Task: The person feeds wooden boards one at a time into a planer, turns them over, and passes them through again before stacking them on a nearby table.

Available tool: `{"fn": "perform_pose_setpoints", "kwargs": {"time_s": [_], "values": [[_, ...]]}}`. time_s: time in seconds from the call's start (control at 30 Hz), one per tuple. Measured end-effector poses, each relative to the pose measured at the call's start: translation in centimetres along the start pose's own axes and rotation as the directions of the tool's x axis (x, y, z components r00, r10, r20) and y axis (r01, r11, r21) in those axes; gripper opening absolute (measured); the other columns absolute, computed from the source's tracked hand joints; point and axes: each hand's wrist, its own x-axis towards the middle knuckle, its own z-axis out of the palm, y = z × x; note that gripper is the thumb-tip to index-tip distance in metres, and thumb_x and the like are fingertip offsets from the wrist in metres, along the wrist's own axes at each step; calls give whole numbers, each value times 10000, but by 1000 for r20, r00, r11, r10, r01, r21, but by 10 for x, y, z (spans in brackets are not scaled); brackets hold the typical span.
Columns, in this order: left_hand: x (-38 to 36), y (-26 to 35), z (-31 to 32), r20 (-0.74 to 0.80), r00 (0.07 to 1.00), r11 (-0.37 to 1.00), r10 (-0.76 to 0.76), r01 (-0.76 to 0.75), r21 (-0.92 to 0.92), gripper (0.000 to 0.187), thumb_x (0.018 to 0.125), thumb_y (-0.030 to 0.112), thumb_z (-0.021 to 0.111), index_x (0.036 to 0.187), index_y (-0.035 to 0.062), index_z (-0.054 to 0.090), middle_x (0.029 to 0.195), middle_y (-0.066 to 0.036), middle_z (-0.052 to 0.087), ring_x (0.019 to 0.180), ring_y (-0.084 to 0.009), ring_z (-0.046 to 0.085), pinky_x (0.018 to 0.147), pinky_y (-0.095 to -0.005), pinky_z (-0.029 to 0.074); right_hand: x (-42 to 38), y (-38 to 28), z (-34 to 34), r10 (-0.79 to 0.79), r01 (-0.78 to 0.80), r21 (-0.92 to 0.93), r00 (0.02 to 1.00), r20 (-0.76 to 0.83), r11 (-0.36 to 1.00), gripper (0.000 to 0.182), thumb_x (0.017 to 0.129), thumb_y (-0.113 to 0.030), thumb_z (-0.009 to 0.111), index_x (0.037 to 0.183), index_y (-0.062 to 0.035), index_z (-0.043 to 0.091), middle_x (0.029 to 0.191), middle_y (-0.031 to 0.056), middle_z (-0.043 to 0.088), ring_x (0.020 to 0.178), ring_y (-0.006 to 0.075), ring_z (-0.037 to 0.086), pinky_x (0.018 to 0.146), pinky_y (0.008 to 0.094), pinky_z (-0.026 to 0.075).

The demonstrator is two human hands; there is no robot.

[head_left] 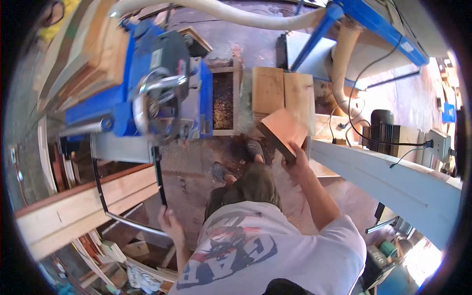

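Observation:
A short, thick wooden block (pixel 284 129) is gripped at its near right corner by my right hand (pixel 296 161), over the near edge of a stack of wooden boards (pixel 268 92). The block is tilted, with a pale orange top face and a darker side. Low on the left, my left hand (pixel 170 223) hangs beside a metal frame (pixel 135 223) with its fingers apart and holds nothing. Whether it touches the frame is not clear.
A blue machine with a shiny handwheel (pixel 147 105) stands at the left, with boards (pixel 83 59) on it. A white beam (pixel 388 169) runs along the right, beside a motor (pixel 382 129) and cables. A pale hose (pixel 221 14) crosses the top.

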Motion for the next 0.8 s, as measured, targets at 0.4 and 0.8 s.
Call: {"fn": "perform_pose_setpoints", "kwargs": {"time_s": [0.4,0.8], "values": [[11,-4,-66,220,957,562,189,78,-823,604,953,415,529,1357,-29,461,1302,-169,546,1239,-254,509,1033,-395,429,-176,178,85,685,-267,-736,641,346,622,543,839,-389,686,1219,-28,543,941,88,642,785,229,620,623,339,490],[120,-33,-118,-505,815,578,-285,-274,-769,442,921,81,596,1316,-31,432,1210,-140,570,1050,-226,592,864,-325,507,-119,482,288,521,174,-709,564,640,683,428,929,-302,643,1215,6,559,1059,75,646,787,187,646,701,324,555]]}}
